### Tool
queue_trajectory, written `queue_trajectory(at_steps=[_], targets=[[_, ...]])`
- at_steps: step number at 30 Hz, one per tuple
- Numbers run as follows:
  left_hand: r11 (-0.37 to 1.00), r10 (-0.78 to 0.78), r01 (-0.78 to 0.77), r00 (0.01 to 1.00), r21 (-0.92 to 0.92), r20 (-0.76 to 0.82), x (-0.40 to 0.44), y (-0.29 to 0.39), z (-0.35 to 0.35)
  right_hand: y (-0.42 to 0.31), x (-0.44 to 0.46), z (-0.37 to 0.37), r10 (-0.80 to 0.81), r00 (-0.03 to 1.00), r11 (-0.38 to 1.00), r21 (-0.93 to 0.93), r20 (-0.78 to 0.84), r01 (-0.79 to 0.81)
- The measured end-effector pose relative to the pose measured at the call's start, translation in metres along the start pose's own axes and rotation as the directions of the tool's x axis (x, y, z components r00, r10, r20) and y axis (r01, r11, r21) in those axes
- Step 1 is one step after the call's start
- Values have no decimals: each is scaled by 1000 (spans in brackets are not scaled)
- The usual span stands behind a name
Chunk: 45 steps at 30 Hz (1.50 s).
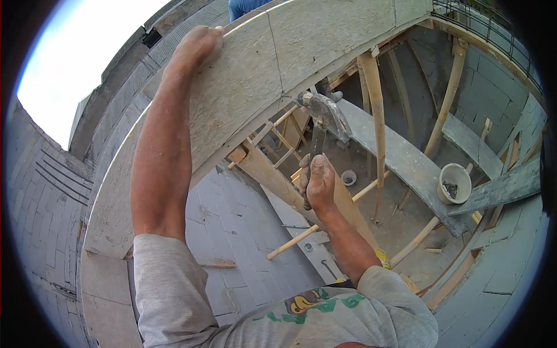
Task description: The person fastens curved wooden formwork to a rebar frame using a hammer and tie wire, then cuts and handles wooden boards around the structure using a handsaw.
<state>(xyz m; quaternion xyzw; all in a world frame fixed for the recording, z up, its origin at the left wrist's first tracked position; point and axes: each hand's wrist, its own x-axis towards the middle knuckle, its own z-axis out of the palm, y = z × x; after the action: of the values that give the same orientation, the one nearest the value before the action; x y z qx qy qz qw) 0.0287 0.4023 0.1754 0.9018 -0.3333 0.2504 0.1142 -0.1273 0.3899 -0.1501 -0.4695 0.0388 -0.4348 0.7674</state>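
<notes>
My left hand reaches up and is closed over the top edge of a long, pale, rough-faced board; most of its fingers are hidden behind that edge. In my right hand is the handle of a claw hammer, held upright with its worn metal head close to the board's lower edge. A thin dark wire hangs down the board's face. Below the board, a wooden beam slants toward my right forearm.
Bamboo poles stand below and to the right. A long plank spans the space, with a white bucket of small dark pieces at its near end. Rebar runs at the upper right. Someone's blue clothing shows beyond the board.
</notes>
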Motion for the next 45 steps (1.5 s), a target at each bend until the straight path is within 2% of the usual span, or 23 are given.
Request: queue_trajectory(at_steps=[2,5,8,9,12,13,16,18,21,24,25,28,29,31,32,33,36,37,39,41,42,43,45], targets=[[1000,29,-30,999,-10,-35,-2,2,0,13,3,6,-51,998,999,18,-32,52],[999,44,-45,998,-10,-51,-2,-3,4,12,25,4,25,999,985,-172,-25,-29],[992,124,-122,991,36,-59,13,-13,8,-13,18,-3,58,998,995,-80,-19,-60],[993,117,-115,991,32,-64,10,-12,7,-20,13,-5,25,999,999,-33,-20,-26],[994,103,-100,993,54,-55,11,-12,8,-37,-1,-1,-208,967,966,122,-144,226],[993,101,-97,994,69,-52,12,-12,7,-35,-3,0,-233,956,952,159,-178,262],[998,59,-56,994,33,-97,3,-5,6,6,10,-4,-153,983,970,-206,-105,129],[999,48,-47,995,16,-88,-2,-3,9,10,16,-8,8,999,970,-242,-53,-20],[999,31,-29,991,19,-133,-1,-1,7,-9,8,-10,-70,995,989,-135,-77,59],[1000,29,-30,992,-2,-119,1,-1,9,-28,-4,-6,-217,959,971,62,-182,231],[999,30,-31,994,-14,-109,2,-2,7,-22,-3,-8,-342,924,924,116,-169,363],[999,-4,13,987,50,-161,-5,5,7,17,5,-3,-284,942,958,-85,-179,273],[999,-20,25,990,33,-142,-5,4,7,24,24,-4,-329,941,838,-482,-72,256],[999,-32,32,994,3,-104,0,5,5,15,17,-12,-150,984,927,-360,-95,107],[1000,-23,23,990,1,-138,5,7,3,7,23,-14,-80,993,954,-294,-82,52],[1000,-24,26,989,11,-146,3,4,6,-11,16,-12,-112,990,974,-205,-86,92],[1000,-25,26,995,10,-96,1,1,7,-44,4,-12,-302,930,952,-13,-209,306],[1000,-25,25,997,3,-75,2,1,5,-48,5,-12,-406,883,894,96,-235,437],[999,-34,38,990,22,-136,-2,3,9,-51,9,-8,-580,746,686,298,-328,664],[998,-54,57,986,18,-159,-3,3,8,-7,13,-12,-363,915,931,-32,-178,363],[998,-66,67,987,6,-145,0,2,7,10,11,-16,-219,965,958,-221,-145,184],[997,-73,73,991,-2,-116,-2,3,9,12,5,-19,-210,974,928,-331,-82,172],[1000,-7,6,983,-5,-181,-1,5,10,4,26,-20,-235,970,816,-530,60,231]])
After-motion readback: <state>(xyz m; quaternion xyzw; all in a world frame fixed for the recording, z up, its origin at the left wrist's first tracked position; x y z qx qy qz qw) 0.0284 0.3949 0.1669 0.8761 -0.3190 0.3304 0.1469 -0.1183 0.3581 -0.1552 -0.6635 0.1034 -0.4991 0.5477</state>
